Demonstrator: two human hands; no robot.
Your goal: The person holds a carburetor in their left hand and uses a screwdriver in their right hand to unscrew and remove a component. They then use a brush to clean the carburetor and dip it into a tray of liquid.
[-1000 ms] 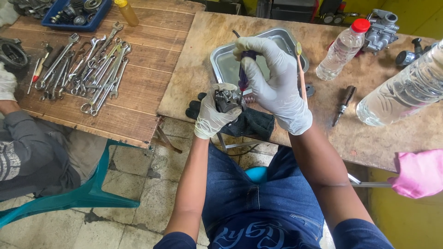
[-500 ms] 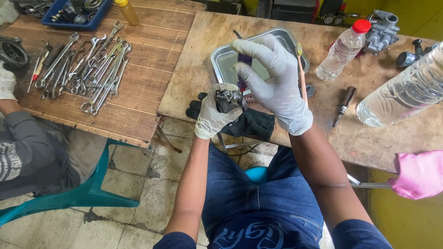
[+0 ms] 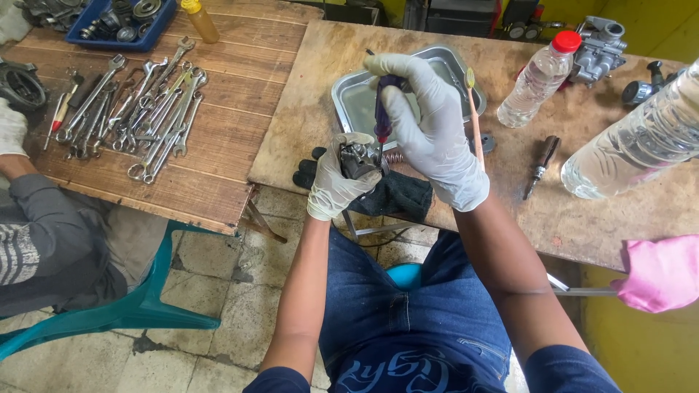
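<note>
My left hand [image 3: 333,182], in a white glove, grips a small dark metal engine part [image 3: 358,158] just above the near edge of the wooden table [image 3: 626,211]. My right hand [image 3: 429,131], also gloved in white, holds a screwdriver with a purple and red handle [image 3: 383,109] upright, its tip down on the part. A black glove [image 3: 397,195] lies on the table under both hands. A metal tray [image 3: 357,98] sits right behind them.
Two clear plastic bottles [image 3: 540,78] [image 3: 641,142], a carburettor [image 3: 598,42], a brush [image 3: 475,116] and a small tool [image 3: 540,166] lie to the right. A pink cloth [image 3: 659,273] is at the right edge. Several wrenches [image 3: 145,102] cover the left table, where another person's arm [image 3: 29,196] rests.
Both hands and the part have stayed in place; the right hand shifted slightly on the screwdriver handle.
</note>
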